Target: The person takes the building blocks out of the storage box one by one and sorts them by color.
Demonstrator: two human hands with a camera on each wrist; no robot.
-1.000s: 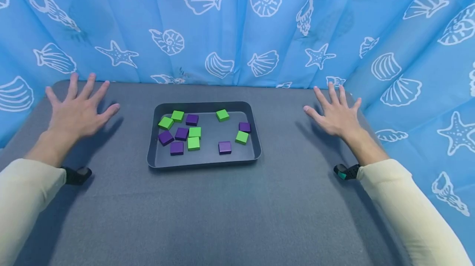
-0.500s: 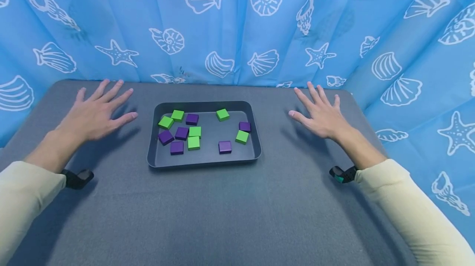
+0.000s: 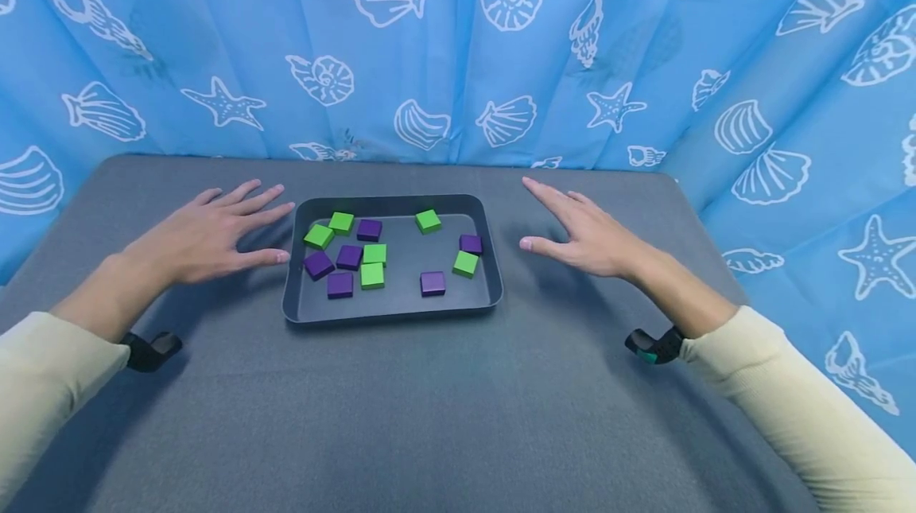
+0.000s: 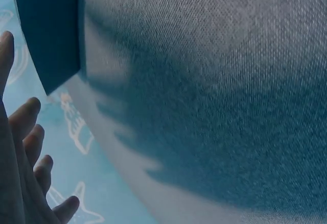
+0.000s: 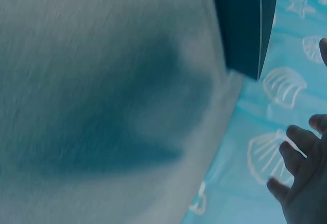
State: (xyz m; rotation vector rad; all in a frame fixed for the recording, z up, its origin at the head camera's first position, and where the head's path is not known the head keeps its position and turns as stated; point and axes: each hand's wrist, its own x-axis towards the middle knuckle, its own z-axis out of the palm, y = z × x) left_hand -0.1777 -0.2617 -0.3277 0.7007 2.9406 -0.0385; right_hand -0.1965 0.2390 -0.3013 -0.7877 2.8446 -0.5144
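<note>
A shallow dark grey tray (image 3: 390,308) lies on the table with several green blocks (image 3: 371,275) and several purple blocks (image 3: 432,283) in it. Most blocks gather in its left half. Beside the tray's left wall, my left hand (image 3: 207,239) hovers with spread fingers, its fingertips right at the rim in the head view. My right hand (image 3: 590,236) is held apart from the tray's right side, fingers extended and thumb pointing toward it. Neither hand holds anything. The left wrist view shows the tray's outer wall (image 4: 48,30) beyond the left hand's fingers (image 4: 33,142).
A grey cloth-covered table (image 3: 401,417) extends around the tray. Behind it and along the right hangs a blue curtain (image 3: 444,52) with white seashell and starfish prints. Black straps with small devices (image 3: 153,351) sit at both wrists.
Both hands have moved inward toward the tray, the left one rightward and the right one leftward. The right hand has turned more onto its side. The tray and blocks have stayed put.
</note>
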